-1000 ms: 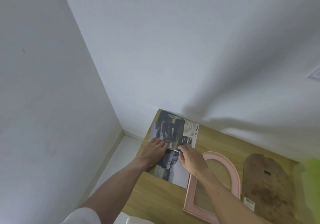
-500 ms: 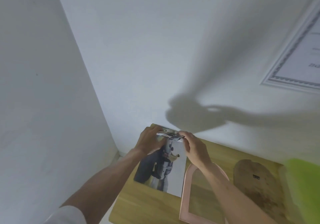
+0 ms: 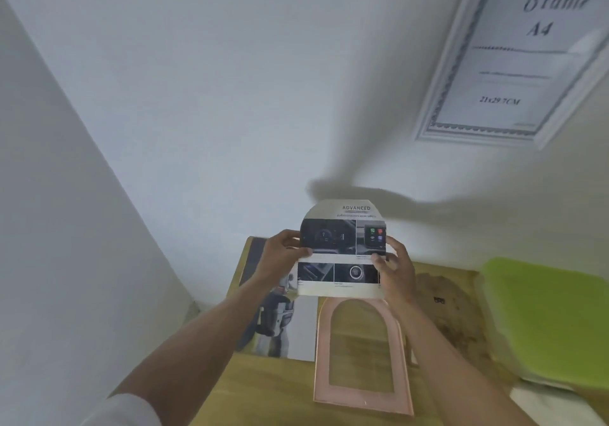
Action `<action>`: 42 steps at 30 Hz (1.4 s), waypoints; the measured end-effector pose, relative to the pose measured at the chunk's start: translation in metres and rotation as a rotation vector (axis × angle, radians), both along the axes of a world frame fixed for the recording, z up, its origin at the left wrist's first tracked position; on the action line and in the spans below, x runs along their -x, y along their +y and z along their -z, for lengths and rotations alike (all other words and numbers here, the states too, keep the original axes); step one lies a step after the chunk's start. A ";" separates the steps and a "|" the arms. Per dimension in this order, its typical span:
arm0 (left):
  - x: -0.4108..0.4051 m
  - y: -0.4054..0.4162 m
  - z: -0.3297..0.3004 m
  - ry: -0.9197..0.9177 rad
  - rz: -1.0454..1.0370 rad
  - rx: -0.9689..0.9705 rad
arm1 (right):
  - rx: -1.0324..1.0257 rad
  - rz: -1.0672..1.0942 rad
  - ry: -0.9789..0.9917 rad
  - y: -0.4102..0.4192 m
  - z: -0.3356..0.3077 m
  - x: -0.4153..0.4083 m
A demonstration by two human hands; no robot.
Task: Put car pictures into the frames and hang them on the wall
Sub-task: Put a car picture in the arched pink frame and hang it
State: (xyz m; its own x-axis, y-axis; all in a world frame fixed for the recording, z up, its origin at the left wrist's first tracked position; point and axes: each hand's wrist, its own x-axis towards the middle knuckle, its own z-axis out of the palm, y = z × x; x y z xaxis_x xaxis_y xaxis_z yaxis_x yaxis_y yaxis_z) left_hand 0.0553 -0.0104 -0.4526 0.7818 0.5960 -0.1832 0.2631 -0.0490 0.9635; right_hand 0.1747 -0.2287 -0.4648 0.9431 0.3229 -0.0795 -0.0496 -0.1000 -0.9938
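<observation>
**Fitting the arched cutout to its frame**

At the centre, the left hand (image 3: 285, 254) and right hand (image 3: 393, 269) each pinched a side of the cutout (image 3: 342, 247), held above the pink frame (image 3: 361, 353) on the counter (image 3: 263, 389). It was best lowered with the arch matching the arched opening, the chosen side facing down.

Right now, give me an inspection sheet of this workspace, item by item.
Surface: wooden table set in a white-walled corner.
Job's things: arch-cut car picture held up above the table; pink arched frame lying flat; brown backing board beside it; car brochure flat on the left.
Clutter: green object at right, blurred.
Hands: left hand and right hand pinch the picture's side edges.
Cables: nothing seen.
Surroundings: white document frame on the wall.
</observation>
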 end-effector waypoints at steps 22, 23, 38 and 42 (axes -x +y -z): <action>0.029 -0.094 0.094 0.549 0.555 -0.426 | 1.061 -0.225 -0.120 -0.097 0.088 0.053; 0.029 -0.094 0.094 0.560 0.567 -0.485 | 1.097 -0.226 -0.130 -0.096 0.086 0.055; 0.039 -0.096 0.106 0.596 0.642 -0.674 | 1.058 -0.259 -0.128 -0.102 0.087 0.063; 0.040 -0.096 0.107 0.590 0.631 -0.659 | 1.065 -0.250 -0.131 -0.102 0.084 0.067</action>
State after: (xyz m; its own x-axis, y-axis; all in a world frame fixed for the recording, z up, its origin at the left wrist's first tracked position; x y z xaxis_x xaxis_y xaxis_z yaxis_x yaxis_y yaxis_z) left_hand 0.0158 -0.1061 -0.5591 0.8753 0.2364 -0.4218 0.4221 -0.7992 0.4279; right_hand 0.1077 -0.3303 -0.5492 0.8822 0.3310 -0.3349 0.1908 -0.9015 -0.3884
